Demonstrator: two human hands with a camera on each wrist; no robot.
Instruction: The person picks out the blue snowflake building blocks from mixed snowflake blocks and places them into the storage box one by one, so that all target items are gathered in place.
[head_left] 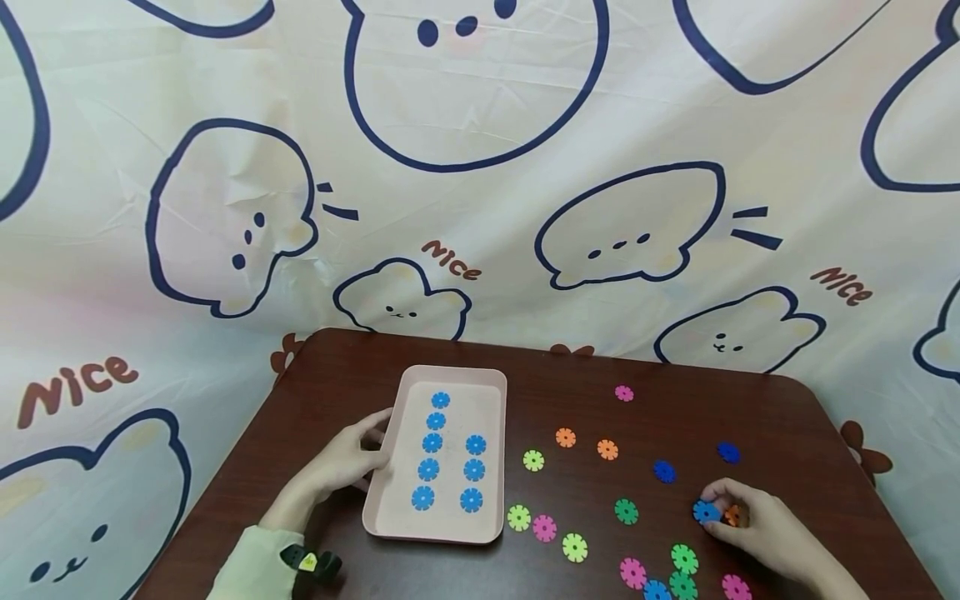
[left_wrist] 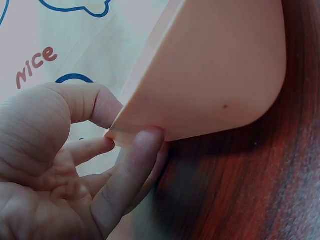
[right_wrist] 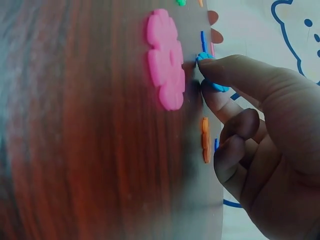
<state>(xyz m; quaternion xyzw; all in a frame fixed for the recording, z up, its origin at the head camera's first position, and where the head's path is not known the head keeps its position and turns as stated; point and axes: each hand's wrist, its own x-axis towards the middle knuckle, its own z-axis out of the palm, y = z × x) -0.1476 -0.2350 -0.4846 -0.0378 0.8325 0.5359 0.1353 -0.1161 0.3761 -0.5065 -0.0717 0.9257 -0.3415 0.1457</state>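
Note:
My left hand [head_left: 348, 454] grips the left rim of a pale pink tray [head_left: 444, 529], thumb against its side wall in the left wrist view. Light blue notched discs like snowflakes lie in the tray in two columns, the left column longer than the right. At the right of the table, my right hand [head_left: 768, 521] pinches one light blue snowflake disc [head_left: 705, 512] between thumb and index finger. Its other fingers curl in toward the palm. An orange disc [head_left: 733, 515] shows beside those fingers, partly hidden by them.
Loose discs lie across the dark wooden table [head_left: 555, 367] right of the tray: pink [head_left: 624, 393], orange [head_left: 566, 437], lime [head_left: 533, 460], dark blue [head_left: 664, 472] and green [head_left: 626, 511]. Another light blue disc [head_left: 657, 591] lies near the front. A patterned cloth [head_left: 495, 225] hangs behind the table.

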